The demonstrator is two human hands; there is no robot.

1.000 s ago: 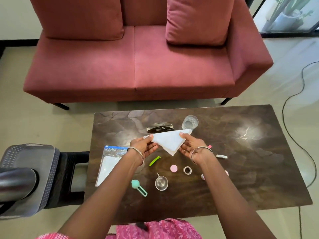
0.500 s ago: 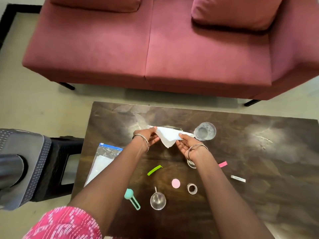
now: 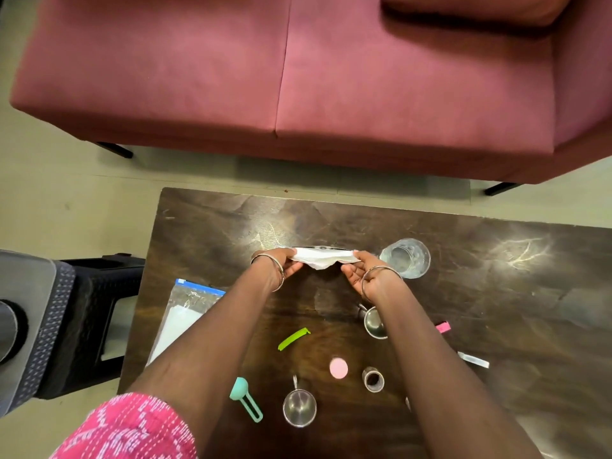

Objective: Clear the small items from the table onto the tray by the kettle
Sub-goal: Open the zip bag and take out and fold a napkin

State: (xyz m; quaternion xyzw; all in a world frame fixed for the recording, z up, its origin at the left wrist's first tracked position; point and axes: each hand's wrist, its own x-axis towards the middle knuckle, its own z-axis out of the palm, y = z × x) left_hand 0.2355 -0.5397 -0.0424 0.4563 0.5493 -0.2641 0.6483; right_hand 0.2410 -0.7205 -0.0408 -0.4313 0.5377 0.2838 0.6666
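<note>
My left hand (image 3: pixel 281 261) and my right hand (image 3: pixel 359 271) each pinch one end of a white napkin (image 3: pixel 323 258), held just above the dark table (image 3: pixel 205 226). A thin dark object lies under the napkin, mostly hidden. Small items lie nearer me: a green clip (image 3: pixel 293 338), a pink disc (image 3: pixel 338 368), a small tape roll (image 3: pixel 373 379), a teal scoop (image 3: pixel 245 397), a steel measuring cup (image 3: pixel 299 407), a second steel cup (image 3: pixel 372 323) partly under my right arm, a pink clip (image 3: pixel 443 326) and a white stick (image 3: pixel 473 360). No tray or kettle is in view.
A glass of water (image 3: pixel 405 258) stands just right of my right hand. A zip bag (image 3: pixel 180 321) lies at the table's left edge. A red sofa (image 3: pixel 298 77) stands beyond the table. A dark stool (image 3: pixel 99 313) and a grey appliance (image 3: pixel 23 326) are at the left.
The camera has tilted down and moved closer. Both hands have carried the napkin away from me and lowered it; it now looks flatter and stretched between them.
</note>
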